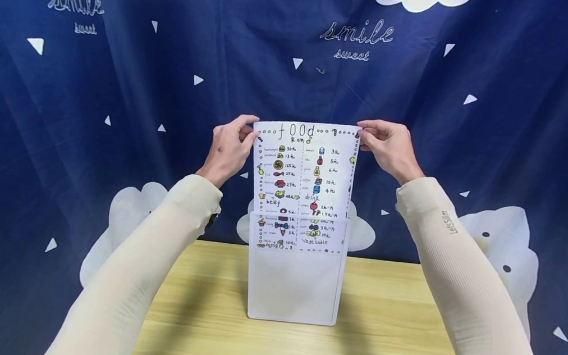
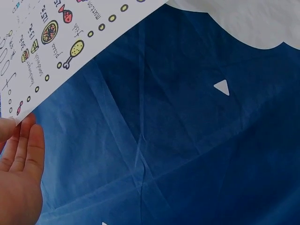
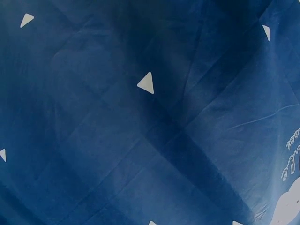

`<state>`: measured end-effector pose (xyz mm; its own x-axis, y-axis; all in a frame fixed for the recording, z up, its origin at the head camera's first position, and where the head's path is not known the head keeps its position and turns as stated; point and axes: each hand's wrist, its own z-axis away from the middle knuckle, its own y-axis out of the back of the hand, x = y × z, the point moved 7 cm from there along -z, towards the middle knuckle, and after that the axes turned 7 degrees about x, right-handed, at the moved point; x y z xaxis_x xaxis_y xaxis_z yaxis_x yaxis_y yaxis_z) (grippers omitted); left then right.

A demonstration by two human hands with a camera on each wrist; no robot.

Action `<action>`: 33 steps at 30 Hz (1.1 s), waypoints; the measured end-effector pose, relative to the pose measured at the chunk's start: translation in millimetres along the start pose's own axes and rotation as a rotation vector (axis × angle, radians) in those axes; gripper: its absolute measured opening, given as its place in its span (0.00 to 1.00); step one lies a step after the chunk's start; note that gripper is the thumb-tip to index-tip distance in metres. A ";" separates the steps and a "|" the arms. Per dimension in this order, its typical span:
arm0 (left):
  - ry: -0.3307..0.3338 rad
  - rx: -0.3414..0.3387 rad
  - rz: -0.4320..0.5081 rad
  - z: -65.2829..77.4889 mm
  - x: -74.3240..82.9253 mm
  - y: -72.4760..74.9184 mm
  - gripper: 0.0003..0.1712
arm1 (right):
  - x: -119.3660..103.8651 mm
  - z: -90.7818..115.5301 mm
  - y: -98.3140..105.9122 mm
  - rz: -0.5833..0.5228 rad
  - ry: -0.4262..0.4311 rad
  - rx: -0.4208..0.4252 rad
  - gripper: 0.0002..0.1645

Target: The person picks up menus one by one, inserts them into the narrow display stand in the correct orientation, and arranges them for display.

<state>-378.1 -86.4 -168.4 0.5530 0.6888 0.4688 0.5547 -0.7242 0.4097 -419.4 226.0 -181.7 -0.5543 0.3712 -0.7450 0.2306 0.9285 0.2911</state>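
Observation:
A white paper menu [image 1: 290, 169] headed "food", with small coloured drawings and prices, is upright in the middle of the head view. My left hand [image 1: 227, 149] pinches its top left corner between thumb and fingers, and my right hand [image 1: 389, 147] pinches the top right corner. The menu's lower part shows through a clear, upright display holder [image 1: 294, 291], whose lower half looks plain white. In the left wrist view, my left hand [image 2: 21, 168] holds the corner of the menu [image 2: 61, 51]. Neither the right hand nor the menu appears in the right wrist view.
The holder's bottom edge is over a light wooden table [image 1: 398, 317]. Behind it hangs a dark blue curtain [image 1: 255, 39] with white clouds, triangles and "smile sweet" lettering.

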 end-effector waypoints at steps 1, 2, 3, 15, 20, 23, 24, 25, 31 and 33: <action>0.000 -0.001 0.000 0.2 -0.1 -0.3 0.16 | 0.2 0.3 -0.1 0.001 0.000 0.000 0.16; 0.001 -0.002 -0.001 0.4 -0.2 -0.6 0.16 | 0.5 0.5 -0.3 0.001 -0.002 -0.002 0.16; 0.001 -0.003 -0.003 0.7 -0.3 -0.8 0.16 | 0.8 0.7 -0.5 0.001 -0.002 -0.002 0.16; 0.016 -0.018 -0.008 3.2 -1.4 -3.6 0.17 | 3.8 1.8 -2.4 -0.014 -0.009 -0.010 0.16; 0.024 -0.025 -0.003 4.6 -2.7 -5.1 0.17 | 6.4 3.7 -2.1 0.019 -0.018 -0.013 0.16; 0.025 -0.028 -0.002 5.3 -3.3 -5.6 0.18 | 7.2 5.0 -1.6 0.031 -0.021 -0.011 0.17; 0.025 -0.028 -0.002 5.5 -3.5 -5.6 0.18 | 7.5 5.2 -1.5 0.029 -0.021 -0.011 0.17; 0.026 -0.027 -0.002 5.7 -3.7 -5.6 0.18 | 7.7 5.4 -1.5 0.026 -0.022 -0.010 0.16; 0.022 -0.021 0.002 6.3 -4.3 -5.2 0.18 | 8.7 5.1 -2.4 -0.005 -0.024 -0.004 0.16; 0.018 -0.020 0.001 6.3 -4.4 -5.2 0.18 | 8.7 5.1 -2.6 -0.004 -0.024 -0.005 0.16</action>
<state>-379.5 -85.4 -177.5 0.5418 0.6875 0.4835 0.5416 -0.7255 0.4247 -420.8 226.8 -192.0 -0.5360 0.3669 -0.7603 0.2239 0.9302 0.2910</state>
